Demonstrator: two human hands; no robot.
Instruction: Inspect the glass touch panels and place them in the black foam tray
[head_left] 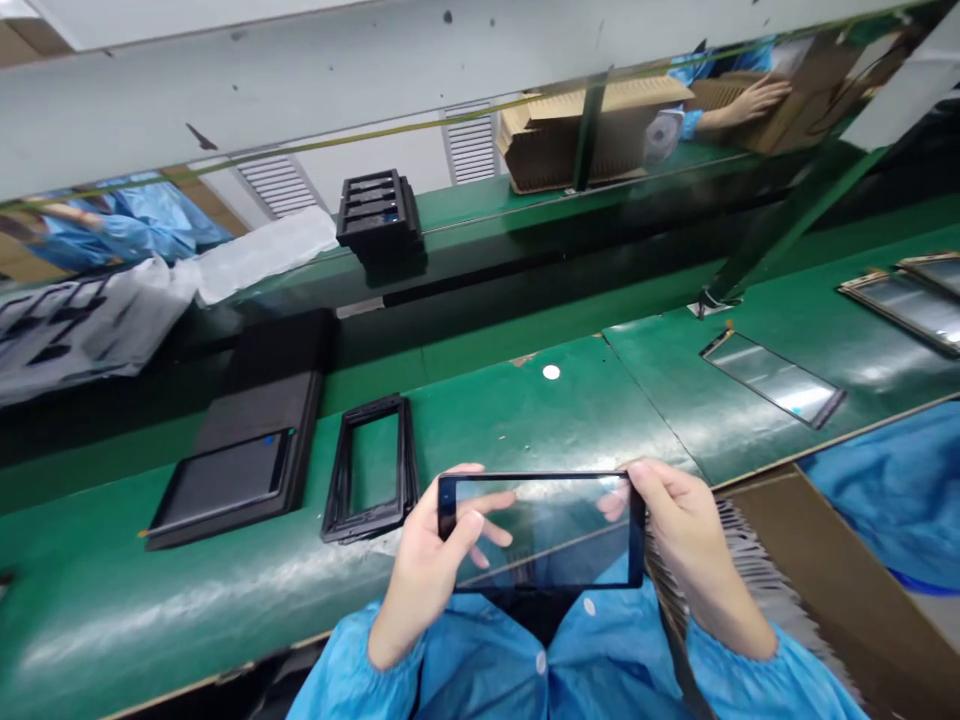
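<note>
A clear glass touch panel [555, 545] with a black border is held up in front of my chest, lengthwise from side to side. My left hand [439, 550] grips its left end, thumb on the near face and fingers showing through the glass behind. At the upper right corner my right hand [679, 510] pinches the panel, with fingertips visible behind it. Just left of my hands, a small stack of black rectangular frames [369, 470] lies on the green bench [487, 430]. Farther left, another dark panel [225, 485] rests on a black foam block [255, 405].
To the right lie a single glass panel [776, 380] and more panels [907, 300]. A green post [787, 225] stands on the bench. Behind are black trays [381, 215], a cardboard divider box [600, 130] and co-workers in blue. An open carton [817, 580] sits at lower right.
</note>
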